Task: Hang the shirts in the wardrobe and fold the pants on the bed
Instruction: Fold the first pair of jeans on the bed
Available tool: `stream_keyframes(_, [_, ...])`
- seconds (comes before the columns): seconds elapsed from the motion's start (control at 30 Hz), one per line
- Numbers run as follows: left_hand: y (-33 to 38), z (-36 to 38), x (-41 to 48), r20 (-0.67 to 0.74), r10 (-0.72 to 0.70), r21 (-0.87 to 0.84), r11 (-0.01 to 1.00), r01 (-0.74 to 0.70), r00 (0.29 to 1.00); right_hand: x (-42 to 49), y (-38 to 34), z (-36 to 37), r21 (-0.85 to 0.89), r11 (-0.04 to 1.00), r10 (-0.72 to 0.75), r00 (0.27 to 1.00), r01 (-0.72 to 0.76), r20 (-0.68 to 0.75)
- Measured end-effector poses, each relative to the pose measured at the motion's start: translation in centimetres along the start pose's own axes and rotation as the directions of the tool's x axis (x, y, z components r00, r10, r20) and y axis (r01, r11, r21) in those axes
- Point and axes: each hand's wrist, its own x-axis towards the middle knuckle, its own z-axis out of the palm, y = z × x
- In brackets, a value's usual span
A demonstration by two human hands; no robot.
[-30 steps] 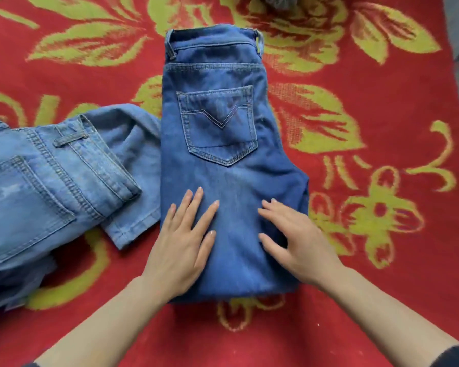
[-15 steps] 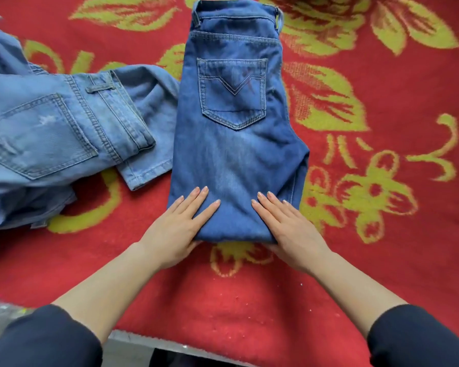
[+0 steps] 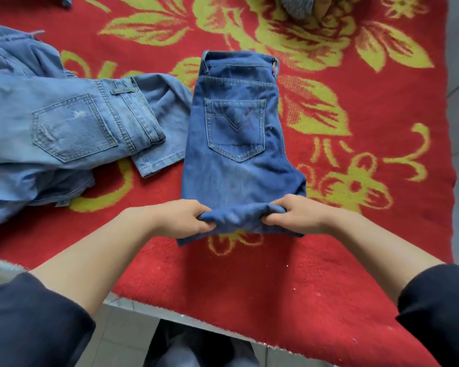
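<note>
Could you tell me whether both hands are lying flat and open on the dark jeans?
No, the left hand and right hand each pinch the near edge of the dark jeans.

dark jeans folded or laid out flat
Folded, partly. The dark jeans lie doubled into a short stack, back pocket up; left hand and right hand grip the near edge.

Red blanket (image 3: 329, 260) with yellow-green flower pattern, grey fuzzy thing (image 3: 297, 6) at its far edge, pale tiled floor (image 3: 125, 337) below its near edge
</note>
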Motion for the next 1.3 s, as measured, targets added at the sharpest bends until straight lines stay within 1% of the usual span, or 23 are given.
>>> stream_keyframes(0.1, [0.9, 1.2, -1.1, 0.154, -0.048, -0.129, 0.989, 0.068, 0.987, -2.0, 0.5, 1.3, 0.137, 0.986, 0.079, 0.986, -0.099, 0.144])
stream_keyframes(0.2, [1.5, 3.2, -2.2, 0.291, -0.081, -0.252, 0.955, 0.158, 0.953, -3.7, 1.0, 3.0, 0.237, 0.947, 0.143, 0.945, -0.217, 0.293])
stream_keyframes(0.27, [1.7, 4.7, -2.9, 0.408, -0.063, -0.355, 0.908, 0.221, 0.911, -4.7, 1.4, 4.2, 0.262, 0.916, 0.190, 0.903, -0.304, 0.386])
stream_keyframes(0.37, [1.6, 6.3, -3.5, 0.583, 0.019, -0.487, 0.808, 0.331, 0.812, -5.9, 1.7, 5.2, 0.315, 0.831, 0.245, 0.810, -0.459, 0.533])
stream_keyframes(0.43, [1.5, 6.2, -3.5, 0.626, 0.061, -0.528, 0.767, 0.365, 0.777, -6.2, 1.9, 5.3, 0.347, 0.785, 0.239, 0.766, -0.514, 0.596])
stream_keyframes(0.47, [1.4, 5.8, -3.4, 0.621, 0.071, -0.537, 0.764, 0.358, 0.780, -6.2, 1.9, 5.1, 0.372, 0.768, 0.229, 0.766, -0.522, 0.601])
stream_keyframes(0.57, [1.4, 3.4, -2.7, 0.539, 0.075, -0.557, 0.779, 0.289, 0.839, -5.8, 2.1, 3.5, 0.484, 0.741, 0.164, 0.824, -0.466, 0.543])
stream_keyframes(0.63, [1.5, 1.3, -2.4, 0.468, 0.091, -0.556, 0.804, 0.212, 0.879, -5.4, 2.2, 1.6, 0.534, 0.734, 0.135, 0.861, -0.419, 0.490])
stream_keyframes(0.73, [2.2, -2.3, -2.5, 0.377, 0.125, -0.479, 0.874, 0.078, 0.918, -4.5, 2.6, -1.3, 0.576, 0.740, 0.111, 0.907, -0.348, 0.405])
stream_keyframes(0.8, [2.4, -4.4, -2.1, 0.233, 0.117, -0.460, 0.888, 0.004, 0.965, -3.9, 2.6, -3.1, 0.609, 0.741, 0.086, 0.940, -0.281, 0.329])
stream_keyframes(0.87, [2.5, -6.2, -1.5, 0.067, 0.079, -0.519, 0.854, -0.033, 0.995, -3.0, 2.5, -4.9, 0.623, 0.760, 0.084, 0.978, -0.186, 0.189])
stream_keyframes(0.9, [2.5, -6.8, -1.1, -0.004, 0.053, -0.561, 0.827, -0.047, 0.999, -2.6, 2.5, -5.7, 0.602, 0.787, 0.094, 0.990, -0.136, 0.101])
stream_keyframes(0.97, [2.3, -7.6, 0.1, -0.135, -0.005, -0.589, 0.804, -0.076, 0.991, -1.3, 2.3, -7.0, 0.510, 0.857, 0.114, 0.992, -0.070, -0.056])
stream_keyframes(1.07, [1.6, -7.9, 2.2, -0.292, -0.073, -0.555, 0.825, -0.107, 0.954, 0.9, 1.9, -7.7, 0.348, 0.937, 0.111, 0.976, -0.039, -0.187])
stream_keyframes(1.13, [1.0, -7.9, 3.4, -0.376, -0.092, -0.551, 0.822, -0.143, 0.922, 2.3, 1.9, -7.8, 0.315, 0.949, 0.110, 0.966, -0.032, -0.234])
stream_keyframes(1.23, [0.0, -8.0, 5.0, -0.464, -0.112, -0.549, 0.815, -0.186, 0.879, 4.0, 2.1, -8.1, 0.314, 0.949, 0.105, 0.938, 0.004, -0.330])
stream_keyframes(1.27, [-0.3, -7.9, 5.5, -0.486, -0.122, -0.524, 0.833, -0.177, 0.865, 4.6, 2.1, -8.1, 0.283, 0.959, 0.095, 0.929, 0.011, -0.357])
stream_keyframes(1.3, [-0.5, -7.8, 6.1, -0.505, -0.141, -0.476, 0.869, -0.138, 0.852, 5.1, 2.1, -7.9, 0.234, 0.972, 0.078, 0.920, 0.015, -0.383])
